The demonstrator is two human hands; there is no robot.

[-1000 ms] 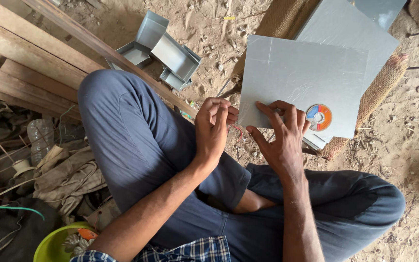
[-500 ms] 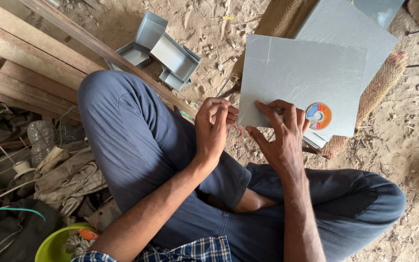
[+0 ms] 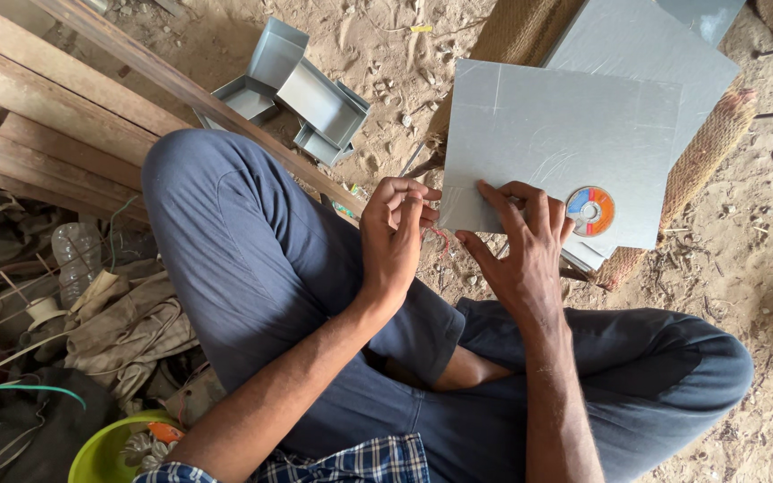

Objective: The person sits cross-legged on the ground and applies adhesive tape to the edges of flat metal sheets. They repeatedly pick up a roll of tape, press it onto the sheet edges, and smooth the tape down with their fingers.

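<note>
Sheet metal (image 3: pixel 547 134): thin, stiff, light, probably sharp-edged. My right hand (image 3: pixel 525 246) presses its near edge flat, fingers spread; left hand (image 3: pixel 395 233) pinches the corner.

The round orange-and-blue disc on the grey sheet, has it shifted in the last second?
No. The orange-and-blue disc sits at the same spot near the lower right corner of the grey metal sheet.

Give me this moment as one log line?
left hand: fingers pinched at sheet edge | right hand: flat on grey metal sheet | disc: on sheet
</note>
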